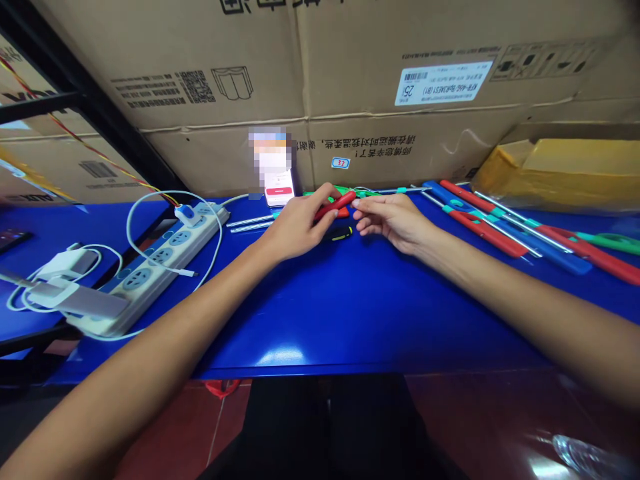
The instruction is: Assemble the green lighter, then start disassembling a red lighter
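Observation:
My left hand [303, 221] is wrapped round a red handle [344, 200] that points up and to the right. Close to its right end, the thumb and forefinger of my right hand [387, 219] are pinched together; whatever lies between them is too small to tell. A black and yellow handle [342, 233] lies on the blue table [320, 313] just below my left hand. Thin metal rods [250, 223] lie to the left of that hand. Behind both hands are green pieces, partly hidden.
A lit phone [279, 180] leans against a large cardboard box [350, 80]. On the left lies a power strip [160, 257] with white cables and chargers. Several red and blue pieces with rods [515, 227] lie at right, before a taped yellow-brown box [575, 167].

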Motion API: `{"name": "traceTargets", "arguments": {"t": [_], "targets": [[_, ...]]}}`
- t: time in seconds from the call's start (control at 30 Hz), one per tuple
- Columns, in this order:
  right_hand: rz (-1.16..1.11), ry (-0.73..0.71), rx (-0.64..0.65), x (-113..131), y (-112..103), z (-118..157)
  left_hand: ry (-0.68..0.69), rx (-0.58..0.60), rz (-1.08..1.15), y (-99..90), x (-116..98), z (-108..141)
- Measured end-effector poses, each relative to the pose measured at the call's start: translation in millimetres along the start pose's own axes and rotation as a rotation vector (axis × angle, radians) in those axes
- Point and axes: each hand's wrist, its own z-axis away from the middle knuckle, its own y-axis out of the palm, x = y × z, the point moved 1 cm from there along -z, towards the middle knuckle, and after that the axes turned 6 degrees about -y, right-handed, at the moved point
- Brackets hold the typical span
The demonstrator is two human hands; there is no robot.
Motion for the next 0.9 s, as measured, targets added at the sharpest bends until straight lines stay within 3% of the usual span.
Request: {"name": "traceTargets", "arguments": {"t": [0.23, 0.9], "targets": [[-0.046, 0.015, -0.086, -1.3, 7.8, 6.9, 0.048, -0.036, -0.046, -1.7, -2.1, 0.6], [-0.081, 0.085, -0.013, -2.4, 8.8, 5.5, 0.111, -0.034, -0.091, -0.4, -2.9, 0.4]]}}
